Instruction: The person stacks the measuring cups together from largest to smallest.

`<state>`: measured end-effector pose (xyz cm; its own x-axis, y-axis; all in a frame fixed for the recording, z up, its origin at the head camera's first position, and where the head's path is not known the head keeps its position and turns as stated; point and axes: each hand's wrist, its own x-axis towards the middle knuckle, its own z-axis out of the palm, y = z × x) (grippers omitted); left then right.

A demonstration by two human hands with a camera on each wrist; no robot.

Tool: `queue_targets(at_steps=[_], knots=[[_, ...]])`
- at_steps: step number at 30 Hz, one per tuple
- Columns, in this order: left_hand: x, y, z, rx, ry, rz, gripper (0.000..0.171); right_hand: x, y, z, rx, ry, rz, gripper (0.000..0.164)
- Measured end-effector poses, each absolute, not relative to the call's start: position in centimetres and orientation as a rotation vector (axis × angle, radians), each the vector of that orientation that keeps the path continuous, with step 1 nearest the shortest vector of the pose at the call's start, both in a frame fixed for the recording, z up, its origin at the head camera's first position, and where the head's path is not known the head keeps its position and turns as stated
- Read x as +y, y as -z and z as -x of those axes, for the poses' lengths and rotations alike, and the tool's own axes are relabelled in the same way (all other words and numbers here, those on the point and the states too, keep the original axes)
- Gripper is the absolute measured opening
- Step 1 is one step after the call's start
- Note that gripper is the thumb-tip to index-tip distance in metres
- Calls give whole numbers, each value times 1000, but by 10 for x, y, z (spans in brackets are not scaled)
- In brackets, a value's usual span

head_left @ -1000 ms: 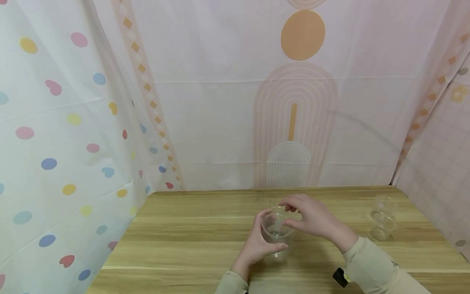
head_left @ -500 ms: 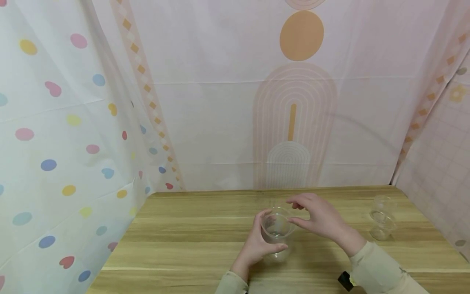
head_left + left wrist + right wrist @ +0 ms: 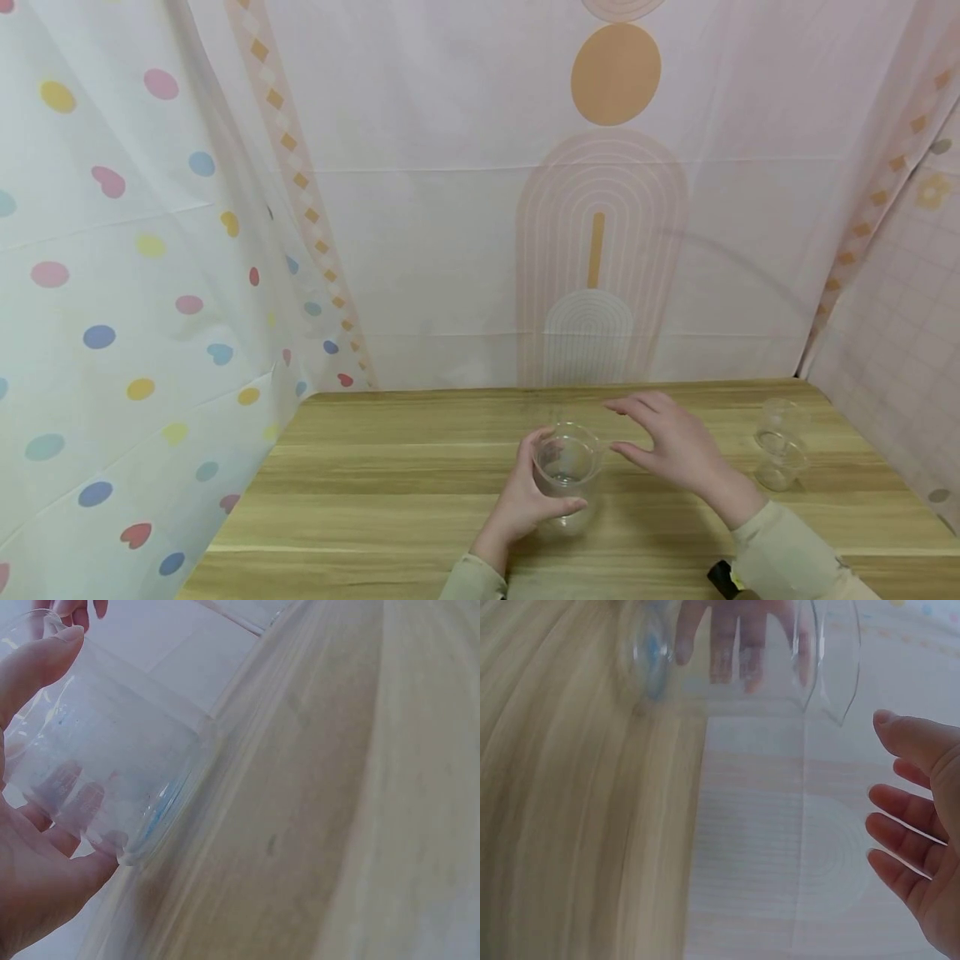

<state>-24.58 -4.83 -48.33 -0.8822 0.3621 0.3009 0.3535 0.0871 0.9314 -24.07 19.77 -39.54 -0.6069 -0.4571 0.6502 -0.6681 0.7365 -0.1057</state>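
Note:
A clear, see-through cup [image 3: 567,467] stands on the wooden table in front of me. My left hand [image 3: 522,500] grips its side, thumb in front and fingers behind; the fingers show through the wall in the left wrist view, where the cup [image 3: 139,742] has its base at the tabletop. At the top of the cup [image 3: 694,701], the right wrist view shows a wide rim with a second edge just beyond it; whether that is a separate piece I cannot tell. To the right of the rim, my right hand [image 3: 678,442] hovers with fingers loosely bent, holding nothing.
Clear cup-like vessels [image 3: 780,473] stand at the table's right side, overlapping in view. Behind the wooden table [image 3: 360,500] hangs a patterned cloth [image 3: 450,250], with a dotted cloth [image 3: 112,400] on the left. A black device [image 3: 722,577] sits at my right wrist.
My right hand has moved from the cup's rim out to the right, its thumb and fingers coming away from it. The left hand and the cup stay in place.

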Motion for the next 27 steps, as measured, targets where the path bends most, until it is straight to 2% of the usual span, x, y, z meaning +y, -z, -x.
queue_targets(at_steps=[27], knots=[[-47, 484, 245, 2303, -1992, -750, 99, 248, 413, 240, -2345, -232, -836, 64]])
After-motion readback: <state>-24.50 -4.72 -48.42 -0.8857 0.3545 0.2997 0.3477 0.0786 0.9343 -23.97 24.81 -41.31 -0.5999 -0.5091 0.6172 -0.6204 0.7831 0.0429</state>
